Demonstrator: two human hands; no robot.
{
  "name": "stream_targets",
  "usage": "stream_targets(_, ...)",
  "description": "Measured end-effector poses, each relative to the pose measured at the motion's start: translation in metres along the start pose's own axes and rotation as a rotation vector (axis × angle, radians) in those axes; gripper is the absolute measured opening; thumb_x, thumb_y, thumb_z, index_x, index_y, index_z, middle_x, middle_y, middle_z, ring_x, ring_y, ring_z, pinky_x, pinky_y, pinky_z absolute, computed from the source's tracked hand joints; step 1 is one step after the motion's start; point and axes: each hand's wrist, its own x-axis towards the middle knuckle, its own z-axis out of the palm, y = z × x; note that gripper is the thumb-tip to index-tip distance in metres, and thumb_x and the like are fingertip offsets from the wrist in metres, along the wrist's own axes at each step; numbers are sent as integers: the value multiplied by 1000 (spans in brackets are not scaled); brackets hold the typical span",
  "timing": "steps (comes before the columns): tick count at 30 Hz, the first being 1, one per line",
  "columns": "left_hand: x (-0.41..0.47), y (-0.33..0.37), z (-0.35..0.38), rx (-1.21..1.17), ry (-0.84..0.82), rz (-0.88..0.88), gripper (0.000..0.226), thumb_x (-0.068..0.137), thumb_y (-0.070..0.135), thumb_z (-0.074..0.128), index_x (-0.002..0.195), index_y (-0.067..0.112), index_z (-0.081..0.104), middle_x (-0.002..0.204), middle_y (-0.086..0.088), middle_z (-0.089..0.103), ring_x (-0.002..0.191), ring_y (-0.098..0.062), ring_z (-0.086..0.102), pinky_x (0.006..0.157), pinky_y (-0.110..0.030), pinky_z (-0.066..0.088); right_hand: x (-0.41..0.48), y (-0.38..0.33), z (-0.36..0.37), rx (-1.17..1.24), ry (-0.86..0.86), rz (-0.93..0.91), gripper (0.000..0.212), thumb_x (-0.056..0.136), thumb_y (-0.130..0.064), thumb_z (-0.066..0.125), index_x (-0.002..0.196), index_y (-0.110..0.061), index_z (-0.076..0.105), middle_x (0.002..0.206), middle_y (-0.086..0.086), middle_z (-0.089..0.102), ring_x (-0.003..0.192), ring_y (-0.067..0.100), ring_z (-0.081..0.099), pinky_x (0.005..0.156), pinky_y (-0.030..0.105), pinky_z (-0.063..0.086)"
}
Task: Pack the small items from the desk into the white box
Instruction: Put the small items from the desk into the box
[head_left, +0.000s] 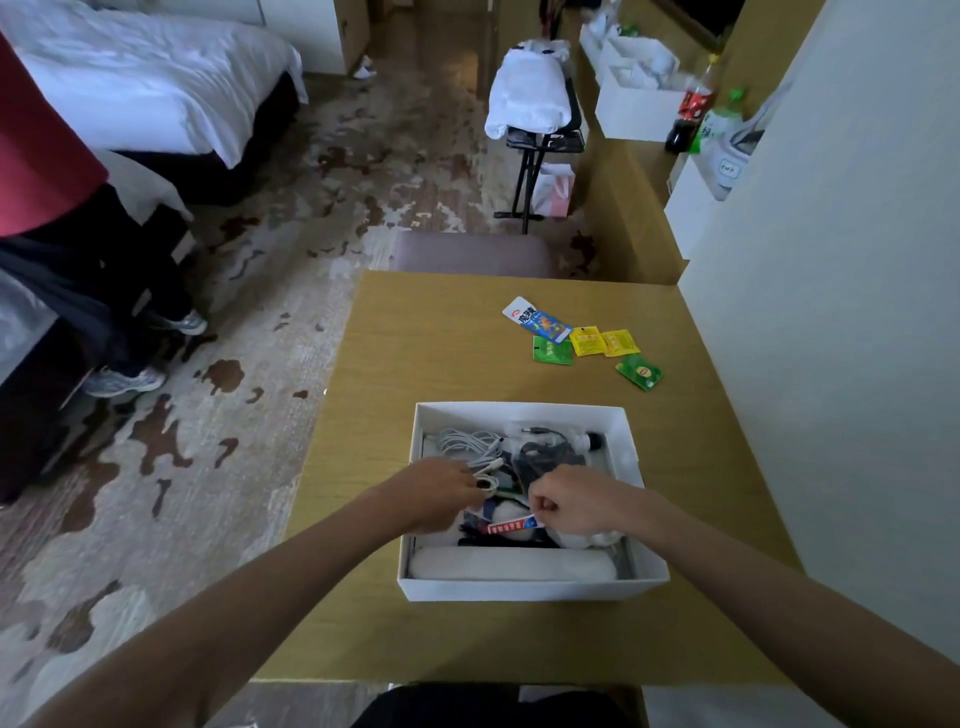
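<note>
White box (519, 588): right hand (569, 501) pinches red-white packet (511, 526), left hand (439, 491) grips white cable (485, 475); best tuck packet flat, cable held aside.

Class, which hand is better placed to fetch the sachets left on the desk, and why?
Probably the right hand: the sachets lie beyond the white box on its side.

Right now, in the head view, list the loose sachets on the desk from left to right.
blue-and-white sachet → left yellow sachet → right yellow sachet → right green sachet. The left green sachet sits within the blue-and-white one's left-to-right span, so I leave it out of the order.
</note>
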Motion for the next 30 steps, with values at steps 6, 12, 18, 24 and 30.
stream_targets(6, 7, -5, -13, -299, 115, -151, 35, 86, 3, 41, 109, 17, 65, 112, -2, 68, 105, -18, 59, 82, -29, 47, 11, -1, 6, -11, -12, -51, 20, 92, -21, 51, 87, -18, 71, 88, -4, 72, 74, 16, 64, 68, 34, 50)
stream_targets(12, 40, -3, -49, -855, 183, -402, 31, 87, 1, 44, 97, 18, 67, 98, 4, 69, 94, -21, 64, 81, -31, 49, 6, 32, -29, 186, 280, -80, 16, 90, -30, 56, 86, -21, 70, 84, -6, 72, 77, 11, 64, 70, 31, 49)
stream_targets(18, 85, -25, -72, -892, 291, -569, 32, 90, 1, 39, 98, 18, 66, 95, 3, 68, 85, -22, 64, 64, -27, 49, 10, 91, -73, 506, 498, -25, 15, 93, -28, 59, 92, -20, 72, 82, -14, 69, 73, -7, 60, 66, 12, 46)
stream_targets(24, 134, -56, -66, -931, 267, -613, 31, 90, -2, 39, 97, 11, 66, 100, -10, 71, 81, -19, 63, 75, -34, 51, 44, 160, -88, 610, 638, 216, 23, 94, -31, 54, 93, -14, 70, 80, -8, 68, 72, -5, 61, 62, 15, 45)
stream_targets(30, 209, -106, -43, -839, 137, -597, 26, 88, 1, 46, 97, 7, 69, 104, -14, 71, 93, -26, 61, 84, -30, 45, 79, 226, -65, 628, 675, 524, 21, 94, -20, 56, 97, -5, 70, 95, 13, 72, 86, 26, 65, 77, 34, 50)
